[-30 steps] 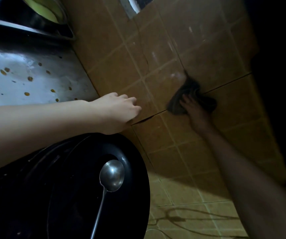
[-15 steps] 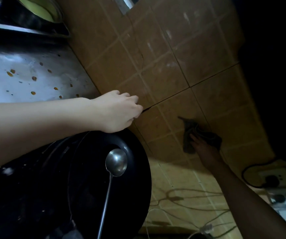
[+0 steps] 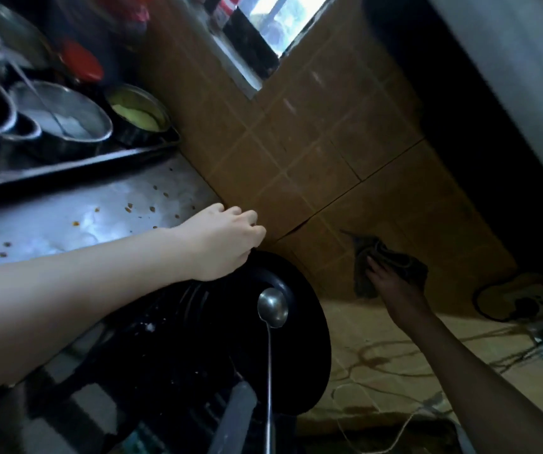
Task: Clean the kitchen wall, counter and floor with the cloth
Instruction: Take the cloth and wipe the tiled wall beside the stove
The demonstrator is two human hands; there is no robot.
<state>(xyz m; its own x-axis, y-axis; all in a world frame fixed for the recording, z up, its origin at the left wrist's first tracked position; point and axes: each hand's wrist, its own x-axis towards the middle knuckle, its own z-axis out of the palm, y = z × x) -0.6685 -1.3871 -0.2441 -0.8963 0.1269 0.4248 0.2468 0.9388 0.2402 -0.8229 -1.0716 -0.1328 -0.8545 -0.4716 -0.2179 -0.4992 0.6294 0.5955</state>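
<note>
My right hand (image 3: 391, 283) presses a dark grey cloth (image 3: 391, 262) flat against the brown tiled wall (image 3: 312, 158), low on the wall near its bottom edge. My left hand (image 3: 227, 240) rests with curled fingers at the back corner of the steel counter (image 3: 66, 224), where counter meets wall, and holds nothing. Brown crumbs and spots lie scattered on the counter.
A black wok (image 3: 224, 332) with a metal ladle (image 3: 271, 319) sits under my left arm. Steel pots (image 3: 63, 122) stand on a tray (image 3: 66, 165) at the back left. A window (image 3: 280, 18) is above. Power sockets (image 3: 525, 304) and loose cables (image 3: 394, 355) are at the lower right.
My right hand has wiped the cloth down the wall from the middle tiles to the lower tiles. The view has tilted up and brightened. My left hand has stayed in place.
</note>
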